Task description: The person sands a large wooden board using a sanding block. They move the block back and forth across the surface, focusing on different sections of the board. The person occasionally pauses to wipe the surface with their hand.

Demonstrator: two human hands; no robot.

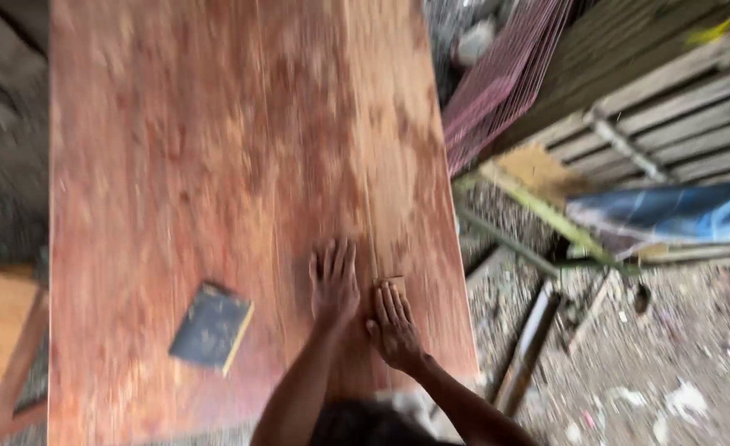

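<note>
Wooden board (216,165), hands (365,301) near edge

No packages, labels, signs or screens anywhere in this shot, as far as I can see. Nothing boxed, nothing wrapped, nothing with a sticker or a printed face on it, and no display of any kind. The view is a bit blurred though, so small tags or markings could be there and I just couldn't make them out.
</note>
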